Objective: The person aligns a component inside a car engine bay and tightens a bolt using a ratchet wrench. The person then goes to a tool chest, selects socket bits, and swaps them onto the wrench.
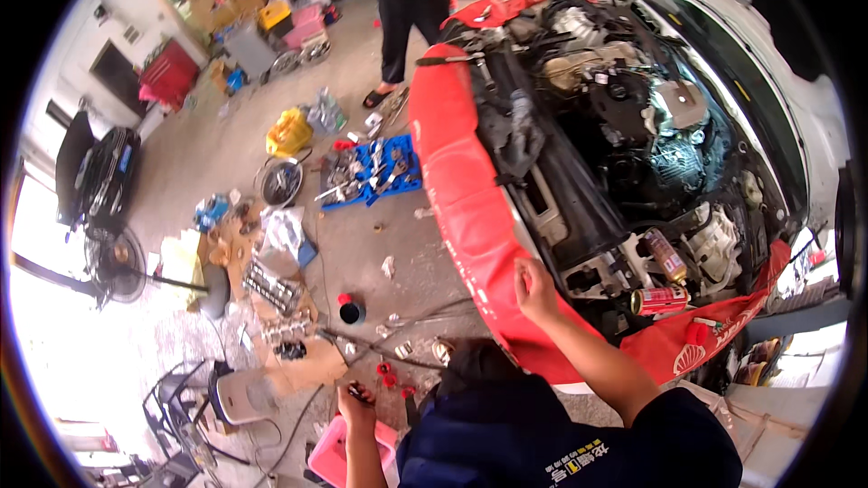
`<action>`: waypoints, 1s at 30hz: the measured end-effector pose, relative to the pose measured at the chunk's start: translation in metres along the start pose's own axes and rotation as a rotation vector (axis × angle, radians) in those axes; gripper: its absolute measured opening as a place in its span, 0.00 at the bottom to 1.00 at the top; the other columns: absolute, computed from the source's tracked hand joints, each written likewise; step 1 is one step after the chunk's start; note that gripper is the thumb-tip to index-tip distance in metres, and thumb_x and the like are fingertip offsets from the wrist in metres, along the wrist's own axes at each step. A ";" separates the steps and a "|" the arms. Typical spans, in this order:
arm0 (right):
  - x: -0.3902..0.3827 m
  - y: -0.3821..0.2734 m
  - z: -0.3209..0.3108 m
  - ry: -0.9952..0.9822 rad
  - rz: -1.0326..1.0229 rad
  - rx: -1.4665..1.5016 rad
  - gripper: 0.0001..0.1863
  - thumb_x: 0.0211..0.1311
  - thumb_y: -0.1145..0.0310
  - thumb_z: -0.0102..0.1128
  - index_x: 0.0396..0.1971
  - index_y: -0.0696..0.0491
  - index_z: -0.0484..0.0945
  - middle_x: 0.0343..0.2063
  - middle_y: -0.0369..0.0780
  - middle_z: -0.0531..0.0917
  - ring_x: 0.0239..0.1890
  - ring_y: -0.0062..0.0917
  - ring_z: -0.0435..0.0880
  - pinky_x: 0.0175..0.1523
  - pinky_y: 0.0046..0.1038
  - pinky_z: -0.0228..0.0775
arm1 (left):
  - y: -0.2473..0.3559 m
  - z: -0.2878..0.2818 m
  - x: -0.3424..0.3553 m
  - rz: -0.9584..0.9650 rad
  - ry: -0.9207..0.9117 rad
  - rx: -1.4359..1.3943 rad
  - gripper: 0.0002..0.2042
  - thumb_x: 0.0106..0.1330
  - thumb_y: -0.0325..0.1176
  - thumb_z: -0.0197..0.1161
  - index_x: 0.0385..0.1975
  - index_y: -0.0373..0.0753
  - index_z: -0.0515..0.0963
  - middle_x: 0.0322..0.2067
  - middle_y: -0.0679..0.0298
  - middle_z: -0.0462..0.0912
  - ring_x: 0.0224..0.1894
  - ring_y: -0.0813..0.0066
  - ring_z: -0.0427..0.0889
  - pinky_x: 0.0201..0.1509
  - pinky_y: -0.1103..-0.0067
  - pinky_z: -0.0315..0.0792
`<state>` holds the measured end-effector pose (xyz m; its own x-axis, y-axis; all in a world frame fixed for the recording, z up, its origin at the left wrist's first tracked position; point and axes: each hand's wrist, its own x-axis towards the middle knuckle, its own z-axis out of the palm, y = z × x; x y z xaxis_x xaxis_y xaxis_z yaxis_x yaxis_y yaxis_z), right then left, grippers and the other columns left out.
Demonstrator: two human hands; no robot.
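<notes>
My left hand (pixel 357 407) is closed around a small dark object that I cannot make out, above the side of a pink plastic bin (pixel 331 454). Over the car's front edge, my right hand (pixel 535 291) has its fingers curled in; whatever may be in them is hidden. Beneath it lies a red fender cover (pixel 449 183), draped along the front of the car. Beyond that hand is the open engine bay (pixel 624 163). Two spray cans rest at its near side: a red one (pixel 659 300) and a brown-and-silver one (pixel 665 256).
On the floor to the left are a blue tool tray (pixel 398 163) with tools, a metal bowl (pixel 280 183), a yellow bag (pixel 289 133), and engine parts (pixel 271 287) on cardboard. Hoses cross the floor. A person (pixel 407 14) stands at the car's far end.
</notes>
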<state>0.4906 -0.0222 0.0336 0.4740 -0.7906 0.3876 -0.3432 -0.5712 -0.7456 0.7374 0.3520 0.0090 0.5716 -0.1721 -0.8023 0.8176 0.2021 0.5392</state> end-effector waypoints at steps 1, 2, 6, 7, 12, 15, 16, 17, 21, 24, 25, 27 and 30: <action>0.014 -0.006 0.017 0.002 0.060 0.049 0.12 0.61 0.76 0.55 0.44 0.58 0.73 0.35 0.44 0.79 0.37 0.35 0.80 0.42 0.30 0.73 | 0.013 -0.016 0.014 -0.001 0.016 -0.009 0.08 0.63 0.39 0.52 0.26 0.43 0.70 0.18 0.68 0.67 0.18 0.76 0.63 0.21 0.80 0.57; 0.022 -0.011 0.033 0.006 0.123 0.097 0.11 0.62 0.75 0.55 0.44 0.58 0.74 0.35 0.41 0.80 0.36 0.28 0.81 0.40 0.26 0.73 | 0.024 -0.033 0.025 0.018 0.079 -0.050 0.09 0.63 0.40 0.50 0.25 0.44 0.69 0.18 0.68 0.66 0.18 0.76 0.63 0.21 0.80 0.57; 0.064 0.001 0.082 -0.018 0.394 0.280 0.10 0.65 0.72 0.56 0.44 0.58 0.73 0.33 0.37 0.81 0.32 0.20 0.80 0.37 0.22 0.72 | 0.044 -0.073 0.081 -0.026 0.157 -0.144 0.08 0.62 0.40 0.47 0.23 0.46 0.67 0.17 0.70 0.65 0.17 0.77 0.62 0.20 0.81 0.56; 0.075 0.025 0.100 0.046 0.394 0.265 0.10 0.65 0.72 0.56 0.43 0.59 0.74 0.30 0.37 0.81 0.30 0.19 0.80 0.35 0.22 0.72 | 0.044 -0.079 0.094 -0.065 0.176 -0.149 0.08 0.61 0.39 0.47 0.22 0.47 0.67 0.17 0.71 0.65 0.16 0.77 0.61 0.19 0.81 0.55; 0.212 0.073 0.157 0.182 0.559 0.430 0.10 0.60 0.68 0.58 0.36 0.59 0.78 0.27 0.43 0.83 0.32 0.29 0.83 0.37 0.30 0.73 | 0.052 -0.081 0.139 -0.239 0.393 -0.318 0.08 0.61 0.39 0.47 0.22 0.48 0.66 0.16 0.72 0.63 0.15 0.78 0.60 0.16 0.80 0.53; 0.344 0.133 0.194 0.308 0.631 0.325 0.16 0.61 0.59 0.53 0.34 0.59 0.80 0.30 0.53 0.83 0.36 0.43 0.83 0.40 0.40 0.72 | 0.065 -0.028 0.178 -0.293 0.405 -0.210 0.08 0.62 0.39 0.47 0.22 0.47 0.66 0.16 0.72 0.63 0.15 0.77 0.60 0.16 0.80 0.53; 0.392 0.165 0.198 0.310 0.725 0.298 0.18 0.61 0.57 0.52 0.35 0.58 0.81 0.32 0.55 0.83 0.38 0.47 0.83 0.42 0.43 0.72 | 0.069 0.003 0.201 -0.313 0.362 -0.119 0.08 0.62 0.39 0.47 0.22 0.47 0.66 0.16 0.71 0.63 0.15 0.77 0.60 0.16 0.80 0.53; 0.437 0.184 0.200 0.304 0.770 0.232 0.19 0.60 0.56 0.52 0.36 0.58 0.81 0.33 0.54 0.83 0.41 0.47 0.83 0.44 0.43 0.73 | 0.073 0.035 0.227 -0.325 0.319 -0.029 0.08 0.62 0.39 0.47 0.22 0.47 0.66 0.16 0.71 0.63 0.15 0.77 0.60 0.16 0.80 0.54; 0.604 0.155 0.253 0.340 1.092 0.100 0.23 0.60 0.54 0.53 0.40 0.61 0.81 0.39 0.52 0.84 0.47 0.46 0.83 0.50 0.41 0.75 | 0.123 0.152 0.313 -0.217 0.189 0.194 0.09 0.63 0.40 0.47 0.23 0.46 0.66 0.17 0.71 0.63 0.15 0.77 0.60 0.16 0.80 0.54; 0.673 0.217 0.235 0.398 1.379 -0.088 0.25 0.63 0.52 0.55 0.47 0.60 0.78 0.47 0.50 0.82 0.50 0.40 0.82 0.53 0.37 0.75 | 0.171 0.278 0.377 -0.158 0.055 0.405 0.09 0.64 0.41 0.47 0.23 0.46 0.67 0.17 0.71 0.63 0.15 0.77 0.60 0.16 0.80 0.54; 0.689 0.209 0.249 0.409 1.498 0.030 0.24 0.64 0.53 0.54 0.47 0.58 0.78 0.48 0.49 0.82 0.52 0.39 0.81 0.53 0.36 0.75 | 0.194 0.303 0.389 -0.117 0.054 0.431 0.10 0.64 0.41 0.47 0.23 0.46 0.67 0.17 0.71 0.63 0.15 0.77 0.60 0.16 0.80 0.54; 0.705 0.217 0.246 0.497 1.663 0.120 0.22 0.65 0.54 0.53 0.47 0.57 0.79 0.49 0.47 0.82 0.52 0.37 0.81 0.52 0.35 0.75 | 0.222 0.359 0.414 -0.079 0.015 0.501 0.10 0.64 0.41 0.47 0.23 0.46 0.67 0.17 0.71 0.63 0.15 0.77 0.60 0.16 0.80 0.54; 0.691 0.298 0.260 0.602 1.616 -0.068 0.21 0.65 0.54 0.53 0.45 0.57 0.79 0.46 0.45 0.83 0.48 0.35 0.83 0.48 0.36 0.77 | 0.243 0.428 0.445 -0.079 -0.041 0.592 0.10 0.65 0.42 0.46 0.24 0.45 0.67 0.17 0.70 0.63 0.15 0.77 0.60 0.16 0.80 0.54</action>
<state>0.9263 -0.6815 -0.0618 -0.6984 -0.4840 -0.5272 -0.1672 0.8266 -0.5374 1.2201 -0.0884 -0.1077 0.5004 -0.2043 -0.8414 0.7503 -0.3825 0.5391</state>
